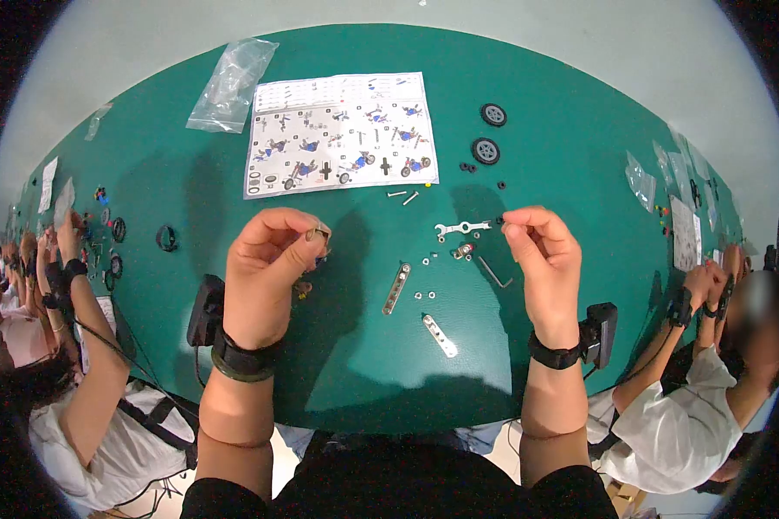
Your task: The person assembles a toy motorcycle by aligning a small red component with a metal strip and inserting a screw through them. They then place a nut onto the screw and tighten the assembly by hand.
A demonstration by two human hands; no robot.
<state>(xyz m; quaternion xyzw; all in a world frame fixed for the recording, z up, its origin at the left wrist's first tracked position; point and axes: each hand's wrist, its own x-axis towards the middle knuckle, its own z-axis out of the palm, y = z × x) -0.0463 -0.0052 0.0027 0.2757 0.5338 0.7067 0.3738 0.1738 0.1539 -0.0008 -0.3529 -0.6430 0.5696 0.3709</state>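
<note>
My left hand (267,272) is closed in a pinch on a small metal piece (322,231), mostly covered by the fingers. Below its fingertips, a small brass-coloured part (303,290) is partly hidden. Thumb and fingertips of my right hand (545,259) pinch a tiny dark piece (499,221), too small to name. Just left of that hand lies a silver wrench (463,228), with an L-shaped hex key (495,273) below it. Between the hands are two perforated metal strips, one tilted (396,289) and one nearer me (440,336), and several small nuts (426,295).
A printed instruction sheet (342,134) lies ahead, beside a clear plastic bag (232,86). Two screws (404,196) rest below the sheet. Two black wheels (486,150) sit at the back right. People with parts work on both sides of the green table (563,164).
</note>
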